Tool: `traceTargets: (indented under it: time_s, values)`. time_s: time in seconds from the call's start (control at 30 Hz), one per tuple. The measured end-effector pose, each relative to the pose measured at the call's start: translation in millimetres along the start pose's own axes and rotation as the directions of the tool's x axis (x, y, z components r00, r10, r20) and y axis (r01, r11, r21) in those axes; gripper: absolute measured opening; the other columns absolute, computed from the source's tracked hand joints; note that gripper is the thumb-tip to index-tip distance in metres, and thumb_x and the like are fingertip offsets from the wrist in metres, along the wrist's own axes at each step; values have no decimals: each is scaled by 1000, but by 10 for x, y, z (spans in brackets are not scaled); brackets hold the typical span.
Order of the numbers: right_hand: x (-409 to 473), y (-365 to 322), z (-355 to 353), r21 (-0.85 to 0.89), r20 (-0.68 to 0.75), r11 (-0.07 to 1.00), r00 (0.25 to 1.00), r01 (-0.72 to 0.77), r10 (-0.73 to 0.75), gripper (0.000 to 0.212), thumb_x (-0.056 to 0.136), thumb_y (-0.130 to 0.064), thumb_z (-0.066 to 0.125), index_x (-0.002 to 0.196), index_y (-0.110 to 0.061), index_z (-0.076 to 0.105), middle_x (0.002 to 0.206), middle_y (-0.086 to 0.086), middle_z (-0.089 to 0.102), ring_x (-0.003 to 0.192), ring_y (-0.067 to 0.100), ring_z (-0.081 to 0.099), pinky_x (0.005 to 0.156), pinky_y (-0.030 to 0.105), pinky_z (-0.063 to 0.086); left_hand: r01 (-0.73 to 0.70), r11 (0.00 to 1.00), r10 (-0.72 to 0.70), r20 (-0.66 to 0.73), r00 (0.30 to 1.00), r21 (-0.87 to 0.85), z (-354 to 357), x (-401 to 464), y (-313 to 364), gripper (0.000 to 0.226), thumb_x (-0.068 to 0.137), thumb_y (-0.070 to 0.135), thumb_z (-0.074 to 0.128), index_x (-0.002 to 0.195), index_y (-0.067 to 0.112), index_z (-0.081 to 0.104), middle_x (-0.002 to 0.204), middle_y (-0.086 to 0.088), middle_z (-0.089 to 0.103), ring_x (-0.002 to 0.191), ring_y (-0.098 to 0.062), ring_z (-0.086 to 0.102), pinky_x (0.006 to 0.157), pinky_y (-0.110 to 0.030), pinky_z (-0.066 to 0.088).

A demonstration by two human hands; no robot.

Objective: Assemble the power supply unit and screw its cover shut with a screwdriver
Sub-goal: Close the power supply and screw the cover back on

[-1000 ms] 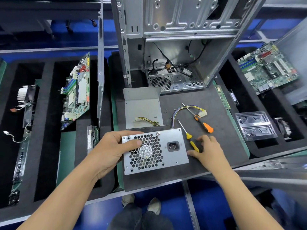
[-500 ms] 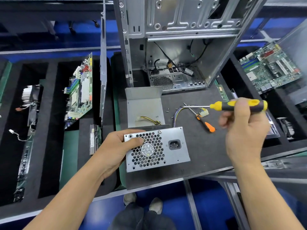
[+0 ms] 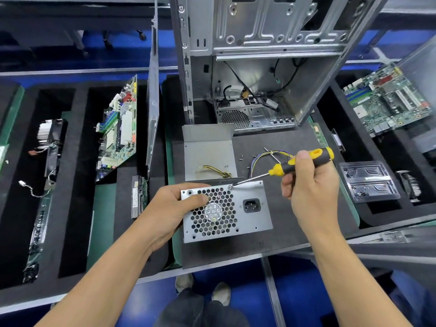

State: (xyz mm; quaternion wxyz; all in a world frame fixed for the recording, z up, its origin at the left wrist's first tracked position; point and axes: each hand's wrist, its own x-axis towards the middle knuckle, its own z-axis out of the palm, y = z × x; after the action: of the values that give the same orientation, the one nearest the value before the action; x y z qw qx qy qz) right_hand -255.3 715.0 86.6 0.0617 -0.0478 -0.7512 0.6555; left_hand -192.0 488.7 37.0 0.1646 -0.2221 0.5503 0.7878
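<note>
On the dark mat (image 3: 295,232) at the near centre of the bench sits the power supply unit (image 3: 226,211), its honeycomb fan grille and power socket facing the camera. The left hand (image 3: 169,208) grips the unit's left edge, thumb lying across the grille, fingers wrapped behind and out of sight. The right hand (image 3: 311,190) is curled around the black and yellow handle of a screwdriver (image 3: 290,167), thumb up along the grip; the shaft slants down to the left and its tip sits on a screw (image 3: 230,187) at the top edge of the unit's face, near the middle. Just behind the unit lies a bent grey metal cover plate (image 3: 208,152) with a short yellow and black wire on it. To its right, a bundle of coloured wires (image 3: 264,159) and a few loose small screws lie on the mat; a second tool seems to lie behind the right hand, mostly hidden. Further back stands an open computer case (image 3: 259,67). A motherboard (image 3: 120,128) leans in the left foam tray, another board (image 3: 387,100) rests far right, and a clear plastic tray (image 3: 368,180) sits right of the mat.
</note>
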Motion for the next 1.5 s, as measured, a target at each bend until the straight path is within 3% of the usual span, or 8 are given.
traceTargets:
  time_s: [0.2,0.4,0.6,0.87,1.13,1.23,1.37,1.5]
  values:
    - [-42,-14,6,-86,21,996,1000,22,-20,32,90,-49,50,82,-18,52,64,1,69,46,14,55,47,22,45,6,999,-6,3,1000,-32,2,10,-12,22,87,-1,68,96,15,81,103,-14,77,92,-24,75,72,-25,59]
    - [-72,-282,32,-241,157,930,957,278,-245,21,91,-40,59,77,-26,52,70,-8,70,61,11,66,58,19,48,2,1000,-2,5,1000,-21,-15,23,-29,21,87,0,68,99,12,80,104,-16,76,96,-27,74,74,-28,60]
    - [-90,-476,69,-330,296,839,892,432,-343,20,89,-30,65,78,-16,54,69,-4,68,66,14,69,60,31,54,-1,1000,1,4,1000,-20,-10,15,-35,23,88,-2,67,106,8,77,105,-17,76,97,-29,74,76,-29,60]
    - [-16,-454,33,-311,216,906,950,287,-227,23,93,-28,65,81,-21,47,73,-6,69,63,13,71,57,42,58,-4,1000,5,15,1000,-20,-4,4,-30,23,88,-2,67,99,13,80,104,-15,76,95,-26,75,74,-27,59]
    - [-34,-380,25,-267,172,940,970,214,-172,24,95,-29,63,82,-17,47,71,-4,71,57,13,71,53,29,58,-7,1000,8,7,1000,-14,8,-5,-8,23,88,-2,67,94,15,81,102,-14,77,90,-22,75,70,-24,59]
    - [-21,-366,-10,-164,135,974,981,159,-138,22,96,-29,61,83,-17,47,70,0,72,59,17,71,51,23,55,-3,1000,3,15,1000,-21,13,-10,3,25,88,-2,68,99,16,80,104,-14,76,93,-24,75,73,-27,59]
    - [1,-301,-44,-37,58,997,996,63,-61,17,93,-37,57,81,-29,49,70,5,72,58,27,68,53,29,55,-39,998,39,15,999,51,35,-10,33,30,89,-2,67,101,23,79,102,-6,77,90,-17,74,72,-24,57]
    - [18,-214,-50,121,-5,991,998,-54,55,19,96,-34,51,86,-18,50,68,8,69,55,24,63,53,30,55,-43,992,45,-9,999,122,76,-3,40,27,87,0,68,94,22,80,100,0,77,86,-8,72,70,-16,54]
